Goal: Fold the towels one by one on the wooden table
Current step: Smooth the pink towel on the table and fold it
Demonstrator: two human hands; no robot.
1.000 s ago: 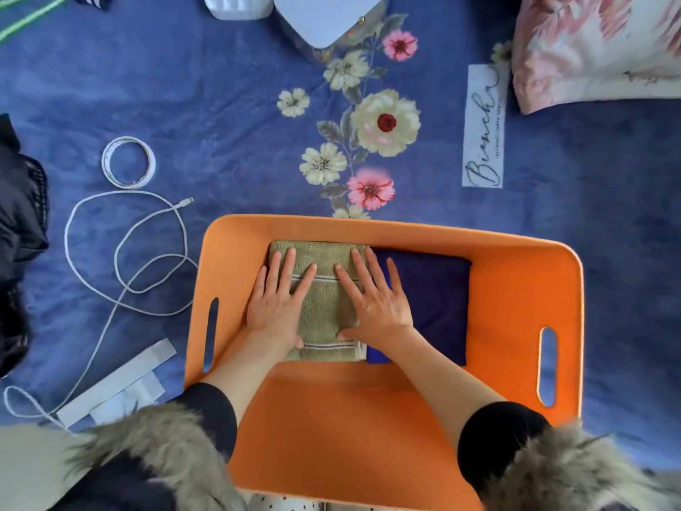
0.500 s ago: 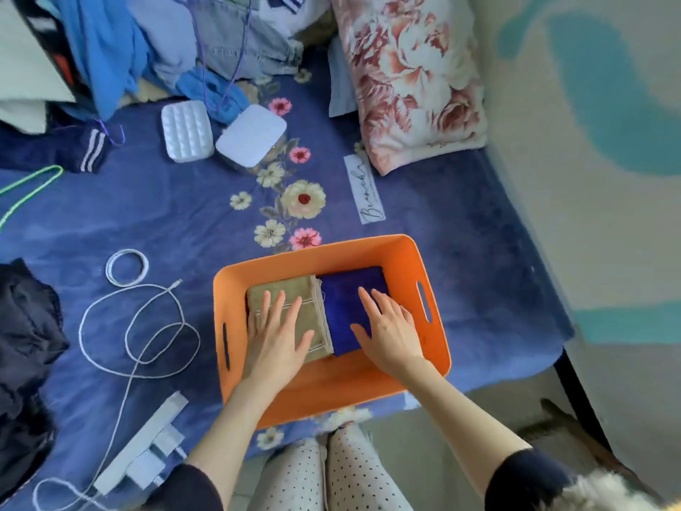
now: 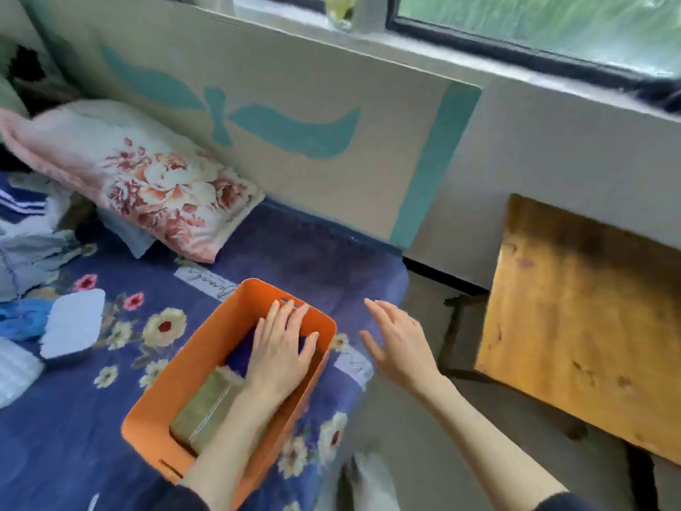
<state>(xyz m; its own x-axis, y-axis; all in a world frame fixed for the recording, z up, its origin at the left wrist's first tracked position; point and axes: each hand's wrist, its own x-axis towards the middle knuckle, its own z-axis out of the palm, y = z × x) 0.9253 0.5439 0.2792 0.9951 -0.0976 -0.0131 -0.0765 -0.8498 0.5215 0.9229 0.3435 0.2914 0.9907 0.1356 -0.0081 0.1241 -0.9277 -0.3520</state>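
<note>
An orange basket (image 3: 221, 322) stands on the blue flowered bedspread. Inside it lie a folded olive-green towel (image 3: 204, 405) and a folded dark blue towel (image 3: 239, 354) side by side. My left hand (image 3: 282, 348) lies flat with straight fingers on the dark blue towel, near the basket's far end. My right hand (image 3: 400, 341) hovers outside the basket to its right, fingers spread and holding nothing. The wooden table (image 3: 586, 319) stands at the right, beyond the bed's edge.
A flowered pillow (image 3: 147, 178) leans at the headboard (image 3: 294, 123). Clothes (image 3: 25, 245) and a white box (image 3: 73, 322) lie on the bed at the left. A window (image 3: 534, 24) runs above the wall. Floor shows between bed and table.
The view swung up and to the right, bringing the wooden table in. My left hand slid from the green towel onto the blue one. My right hand lifted out of the basket.
</note>
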